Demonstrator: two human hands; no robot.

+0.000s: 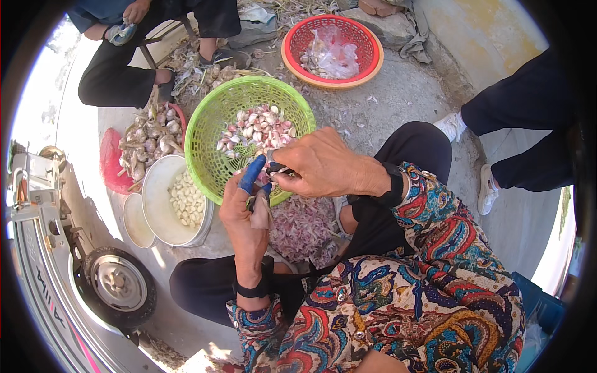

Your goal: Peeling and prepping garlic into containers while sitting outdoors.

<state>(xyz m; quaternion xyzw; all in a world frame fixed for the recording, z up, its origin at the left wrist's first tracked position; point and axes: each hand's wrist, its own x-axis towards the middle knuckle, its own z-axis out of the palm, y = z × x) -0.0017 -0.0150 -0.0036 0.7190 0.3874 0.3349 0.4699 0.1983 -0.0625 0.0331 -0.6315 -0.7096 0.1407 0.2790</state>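
Note:
My left hand [245, 210] is raised over the near rim of a green plastic basket [195, 140], with blue coverings on two fingertips and a pale wrap on another finger. A pinkish garlic clove seems pinched between its fingertips, mostly hidden. Close against it, my right hand [322, 163] grips a small dark-handled knife [280, 169], its blade largely covered by the fingers. Unpeeled garlic cloves [261, 126] lie in the basket. Left of it, a white bucket [156, 205] holds peeled cloves [186, 198]. Papery garlic skins [303, 231] are heaped below my hands, between my legs.
Whole garlic bulbs [151, 133] are piled at the left beside a red bag [112, 163]. A red basket [289, 44] with a plastic bag stands farther back. One person sits at top left; another's legs [522, 102] are at right. A vehicle wheel [116, 282] is lower left.

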